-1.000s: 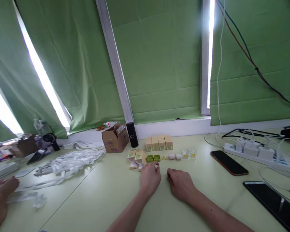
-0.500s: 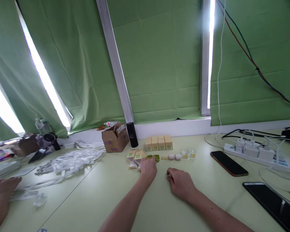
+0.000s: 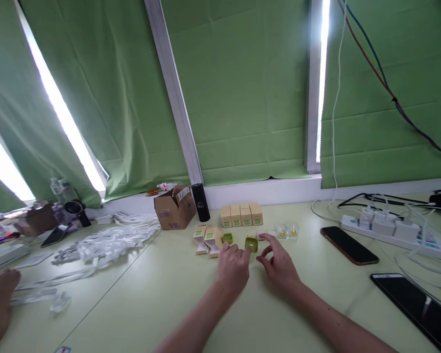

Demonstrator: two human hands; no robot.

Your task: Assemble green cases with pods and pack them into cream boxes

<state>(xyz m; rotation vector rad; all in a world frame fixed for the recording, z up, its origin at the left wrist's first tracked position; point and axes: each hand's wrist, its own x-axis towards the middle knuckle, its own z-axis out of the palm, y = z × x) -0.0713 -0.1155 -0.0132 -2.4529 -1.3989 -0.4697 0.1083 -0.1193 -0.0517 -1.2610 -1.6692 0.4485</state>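
Note:
My left hand (image 3: 234,267) has its fingers curled, with thumb and forefinger closed on the near edge of a small green square case (image 3: 251,244), tilted up off the table. Another green case (image 3: 227,239) lies just beyond my knuckles. To the right, my right hand (image 3: 281,264) is open, thumb and forefinger apart, the forefinger reaching towards a small pale pink block (image 3: 260,236). A second pale block is mostly hidden behind that hand. Two clear cups with yellow bits (image 3: 292,230) stand past it. The small yellow pieces are largely covered by the held case.
A row of small cardboard boxes (image 3: 241,216) stands behind, with two opened boxes (image 3: 208,240) at left. Farther back are a carton (image 3: 174,211) and a black bottle (image 3: 200,202). White straps (image 3: 110,240) and another person's hand (image 3: 2,289) lie left; phones (image 3: 349,245) and a power strip (image 3: 393,235) right.
My left hand has drawn back and right, bringing one green case away from the other. My right hand has opened its fingers and moved up towards the pale blocks.

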